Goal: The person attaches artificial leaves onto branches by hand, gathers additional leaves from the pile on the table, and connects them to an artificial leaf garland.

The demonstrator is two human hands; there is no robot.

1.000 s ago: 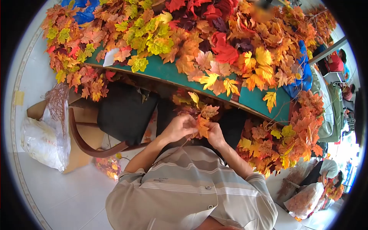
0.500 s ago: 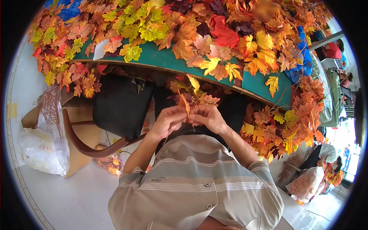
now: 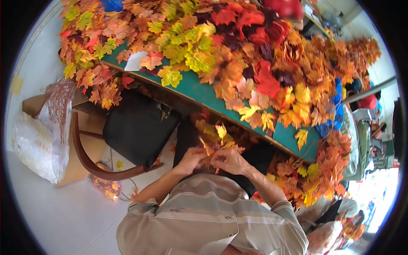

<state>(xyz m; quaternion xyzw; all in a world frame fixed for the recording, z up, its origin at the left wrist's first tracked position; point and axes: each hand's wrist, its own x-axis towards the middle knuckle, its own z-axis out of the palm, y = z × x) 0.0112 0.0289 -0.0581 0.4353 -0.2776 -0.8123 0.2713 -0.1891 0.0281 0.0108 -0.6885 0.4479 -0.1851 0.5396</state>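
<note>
My left hand and my right hand meet above my lap, close to the table's front edge. Both have their fingers pinched on an artificial maple leaf spray, with yellow and orange leaves rising above the fingertips. An orange leaf stands up between the two hands. The stem at the fingertips is too small to make out clearly. More autumn leaves lie over my lap behind the spray, partly shaded by the table.
A green table bears a heap of orange, yellow and red artificial leaves. At left stand a black chair with a curved wooden arm and a white plastic bag. More leaves hang at right. A person in red is across the table.
My view has tilted and shifted, so the table now slants down to the right and a person across it shows. Both hands stay together on the leaf spray; the right fingers have shifted slightly.
</note>
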